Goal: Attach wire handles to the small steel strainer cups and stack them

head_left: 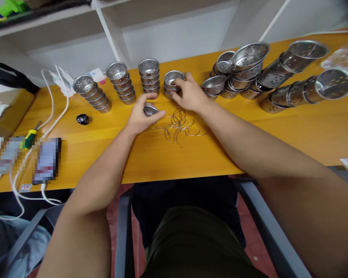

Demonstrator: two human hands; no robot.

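Note:
My left hand (140, 116) is closed around a small perforated steel strainer cup (150, 110) lying on the yellow table (278, 127). My right hand (188, 94) reaches farther back, its fingers pinching the rim of the top cup of a short stack of strainer cups (171, 79). A loose heap of thin wire handles (178, 125) lies on the table just in front of both hands.
Three taller stacks of cups (148, 75) stand in a row to the left. A big pile of unsorted strainer cups (249, 69) fills the back right. At the left lie a black knob (83, 119), a screwdriver (30, 137), white cables (50, 104) and a phone (46, 160).

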